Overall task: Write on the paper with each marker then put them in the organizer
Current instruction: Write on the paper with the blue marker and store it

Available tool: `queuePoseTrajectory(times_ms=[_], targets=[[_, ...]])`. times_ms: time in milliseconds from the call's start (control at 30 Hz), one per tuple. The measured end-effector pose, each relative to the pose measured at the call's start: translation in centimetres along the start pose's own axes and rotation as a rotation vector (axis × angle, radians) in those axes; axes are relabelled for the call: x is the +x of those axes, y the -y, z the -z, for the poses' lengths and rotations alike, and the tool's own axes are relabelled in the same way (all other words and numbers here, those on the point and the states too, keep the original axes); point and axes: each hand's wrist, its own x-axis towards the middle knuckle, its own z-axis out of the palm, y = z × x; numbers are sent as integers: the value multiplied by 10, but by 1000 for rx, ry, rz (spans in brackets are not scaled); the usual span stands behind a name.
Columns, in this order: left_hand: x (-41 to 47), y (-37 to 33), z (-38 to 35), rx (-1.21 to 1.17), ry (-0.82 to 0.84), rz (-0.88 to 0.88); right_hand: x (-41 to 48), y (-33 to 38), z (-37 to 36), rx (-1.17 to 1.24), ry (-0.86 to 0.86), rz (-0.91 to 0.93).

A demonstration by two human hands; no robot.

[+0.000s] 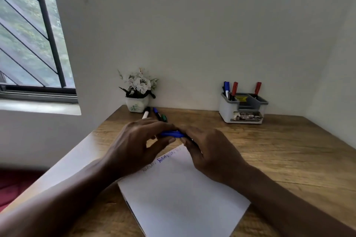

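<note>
A blue marker [172, 134] is held level above the far edge of the white paper [179, 194]. My left hand [138, 140] pinches its blue cap end and my right hand [208, 150] grips its body, which the fingers mostly hide. Faint grey and blue writing runs along the paper's top edge. The grey and white organizer [243, 109] stands at the back right, with blue and red markers upright inside. Three loose markers lie behind my left hand: a white one [146, 115], a blue-capped one [157, 113] and a green one [164, 117].
A small white pot of white flowers [137, 90] stands at the back left of the wooden desk [289, 150], against the wall. A barred window [28, 44] is at the far left. The desk's left edge runs diagonally past my left forearm.
</note>
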Motion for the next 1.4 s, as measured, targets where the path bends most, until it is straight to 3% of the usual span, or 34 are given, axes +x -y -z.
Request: queuePoseTrajectory(times_ms=[400, 633, 833, 1167, 1300, 1400], targets=[[-1, 0, 0, -13, -45, 54, -5, -2, 0, -51, -120, -2], [-6, 23, 5, 6, -50, 269, -5, 1, 2, -121, 32, -295], [-10, 37, 5, 146, 112, 399, -7, 13, 6, -250, 374, -391], [0, 36, -7, 308, 341, 443, -1, -30, 22, -200, 519, -427], [0, 37, 1, 232, 415, 476, -2, -37, 22, -338, 445, -378], [-6, 36, 11, 112, 560, 532, 0, -29, 22, -143, 263, -369]])
